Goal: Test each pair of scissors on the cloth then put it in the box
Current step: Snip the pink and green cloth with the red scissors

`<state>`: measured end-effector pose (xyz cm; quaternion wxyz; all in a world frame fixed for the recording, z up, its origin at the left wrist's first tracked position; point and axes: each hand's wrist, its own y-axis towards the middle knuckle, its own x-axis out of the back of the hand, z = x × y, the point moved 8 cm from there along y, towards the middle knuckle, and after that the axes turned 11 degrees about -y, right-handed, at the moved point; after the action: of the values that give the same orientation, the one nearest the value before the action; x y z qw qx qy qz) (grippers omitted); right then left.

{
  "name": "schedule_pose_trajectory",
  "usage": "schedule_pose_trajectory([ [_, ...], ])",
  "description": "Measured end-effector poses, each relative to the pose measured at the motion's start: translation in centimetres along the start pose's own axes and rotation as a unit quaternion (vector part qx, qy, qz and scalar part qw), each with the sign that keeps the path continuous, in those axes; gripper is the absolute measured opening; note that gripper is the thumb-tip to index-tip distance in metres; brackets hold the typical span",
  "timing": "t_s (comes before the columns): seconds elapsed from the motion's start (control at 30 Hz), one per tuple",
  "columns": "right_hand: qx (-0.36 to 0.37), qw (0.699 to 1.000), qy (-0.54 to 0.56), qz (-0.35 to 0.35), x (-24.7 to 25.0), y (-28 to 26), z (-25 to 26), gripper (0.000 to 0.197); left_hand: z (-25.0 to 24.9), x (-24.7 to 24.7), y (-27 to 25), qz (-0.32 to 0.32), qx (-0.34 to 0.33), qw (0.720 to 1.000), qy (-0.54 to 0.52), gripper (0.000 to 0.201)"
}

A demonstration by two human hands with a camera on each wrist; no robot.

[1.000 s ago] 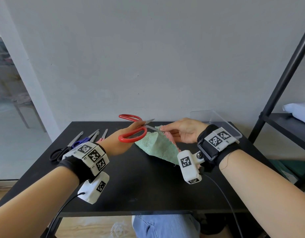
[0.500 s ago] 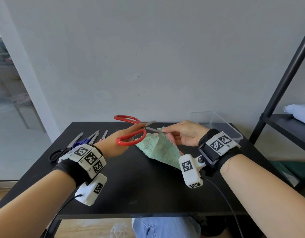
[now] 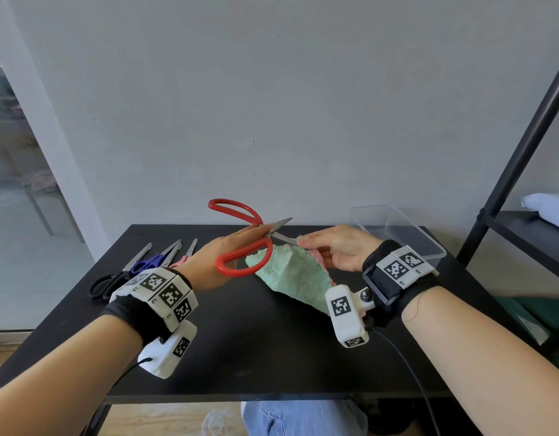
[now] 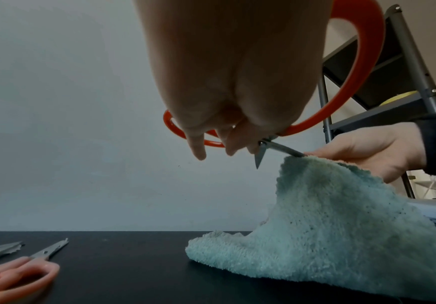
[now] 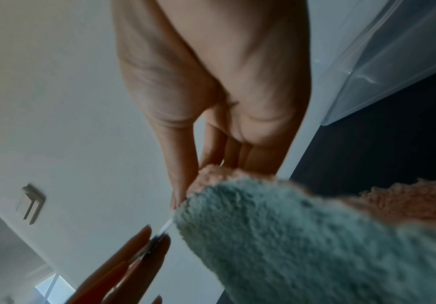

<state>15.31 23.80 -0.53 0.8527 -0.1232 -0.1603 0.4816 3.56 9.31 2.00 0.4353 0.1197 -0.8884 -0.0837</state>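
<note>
Our left hand (image 3: 209,262) grips the red scissors (image 3: 243,237), fingers threaded through the lower loop and stretched along the handle toward the pivot, while the upper loop stands free above the knuckles. The blades are parted: one points up and away, the other reaches toward our right hand and meets the top edge of the cloth (image 3: 294,275). In the left wrist view the lower blade tip touches the fabric right at the fingertips (image 4: 315,153) of the other hand.

Our right hand (image 3: 338,247) pinches the raised peak of the cloth between thumb and fingers, holding it up so the rest drapes down. The cloth is mint green on the side facing us and pink on its other face, which shows at the edge in the right wrist view. Its lower corner rests on the black table (image 3: 272,357), below and between both hands.

Beyond our left hand, further scissors lie side by side on the table: a black-handled pair (image 3: 103,286) outermost, a blue-handled pair (image 3: 146,264) next, and a pink-handled pair (image 3: 180,262) nearest the hand. Just past our right wrist sits the clear plastic box (image 3: 429,243), and we cannot tell whether anything lies in it. Farther out on that side stands a dark metal shelf (image 3: 523,221).
</note>
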Motion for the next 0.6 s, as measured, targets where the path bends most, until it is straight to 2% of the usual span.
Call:
schedule_pose_trajectory([
  [0.13,-0.001,1.0,-0.004,-0.009,0.4,0.0,0.0,0.025,0.3,0.3,0.1,0.009,-0.007,1.0,0.004,0.081],
  [0.27,0.002,1.0,-0.017,-0.021,1.0,-0.2,0.1,0.02,0.2,1.1,0.4,0.014,0.009,0.999,-0.034,0.065],
  [0.37,0.007,0.999,-0.019,-0.036,1.4,-0.2,-0.3,0.013,0.5,1.4,0.2,0.011,0.061,0.983,-0.174,0.068],
  [0.43,0.003,0.999,-0.022,-0.043,1.3,0.0,-0.6,0.01,0.7,1.2,-0.1,-0.007,0.113,0.955,-0.274,0.052],
  [0.5,0.005,0.999,-0.015,-0.045,0.9,0.2,-0.7,0.007,1.2,1.0,-0.4,-0.042,0.17,0.933,-0.314,0.036],
  [0.6,0.021,0.999,-0.005,-0.043,0.5,0.3,-0.4,0.007,2.0,0.4,-0.6,-0.065,0.235,0.914,-0.324,0.023],
])
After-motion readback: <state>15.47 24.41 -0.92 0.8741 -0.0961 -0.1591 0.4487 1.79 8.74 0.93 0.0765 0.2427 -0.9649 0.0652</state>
